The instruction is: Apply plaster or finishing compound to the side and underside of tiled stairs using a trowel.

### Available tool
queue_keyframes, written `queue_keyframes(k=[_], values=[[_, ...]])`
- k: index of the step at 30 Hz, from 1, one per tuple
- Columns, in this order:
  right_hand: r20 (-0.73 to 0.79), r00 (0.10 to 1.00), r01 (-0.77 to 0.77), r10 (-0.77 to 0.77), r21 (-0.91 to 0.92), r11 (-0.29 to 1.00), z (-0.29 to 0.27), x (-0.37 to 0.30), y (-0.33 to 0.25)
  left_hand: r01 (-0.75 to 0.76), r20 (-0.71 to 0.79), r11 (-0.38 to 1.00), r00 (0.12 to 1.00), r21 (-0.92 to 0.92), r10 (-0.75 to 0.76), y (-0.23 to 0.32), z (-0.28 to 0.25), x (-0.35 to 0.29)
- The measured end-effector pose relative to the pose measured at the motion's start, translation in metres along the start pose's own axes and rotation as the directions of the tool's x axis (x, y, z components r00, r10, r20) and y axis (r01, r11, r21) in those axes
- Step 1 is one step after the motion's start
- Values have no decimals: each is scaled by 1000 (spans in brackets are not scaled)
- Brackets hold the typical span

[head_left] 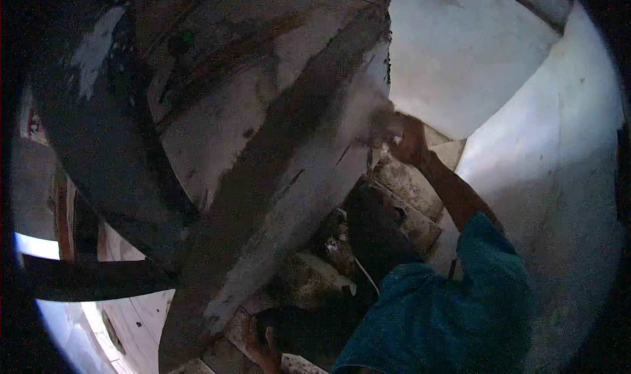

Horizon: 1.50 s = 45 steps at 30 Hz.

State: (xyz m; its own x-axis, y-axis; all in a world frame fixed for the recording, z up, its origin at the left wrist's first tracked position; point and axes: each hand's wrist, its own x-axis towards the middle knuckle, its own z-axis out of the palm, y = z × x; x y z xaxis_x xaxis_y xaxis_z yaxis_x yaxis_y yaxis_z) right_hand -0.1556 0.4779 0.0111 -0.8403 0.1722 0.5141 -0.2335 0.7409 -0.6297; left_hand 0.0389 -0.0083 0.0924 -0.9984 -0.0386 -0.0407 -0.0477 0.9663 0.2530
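We cannot tell what the right hand point(399, 137), blurred at a sloping beam point(299, 180), grips; below-left, the cropped left hand point(261, 349) spreads its fingers.

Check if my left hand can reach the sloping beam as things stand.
Probably yes: the left hand is near the sloping beam, by its lower end, with nothing visibly between.
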Motion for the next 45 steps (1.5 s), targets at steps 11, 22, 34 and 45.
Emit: queue_keyframes(k=[11,22,34,45], values=[[-463,785,165,-411,-484,860,54,54,7,-178,184,952,956,-249,227,-80,21,10],[-53,998,-11,42,485,874,108,-62,-138,-177,345,939,897,-294,277,-105,28,30],[-488,825,95,-286,-378,921,-9,94,51,-193,514,956,810,-222,283,-48,27,76],[-445,895,-27,35,23,999,27,125,58,-199,525,966,811,-167,258,-41,11,74]])
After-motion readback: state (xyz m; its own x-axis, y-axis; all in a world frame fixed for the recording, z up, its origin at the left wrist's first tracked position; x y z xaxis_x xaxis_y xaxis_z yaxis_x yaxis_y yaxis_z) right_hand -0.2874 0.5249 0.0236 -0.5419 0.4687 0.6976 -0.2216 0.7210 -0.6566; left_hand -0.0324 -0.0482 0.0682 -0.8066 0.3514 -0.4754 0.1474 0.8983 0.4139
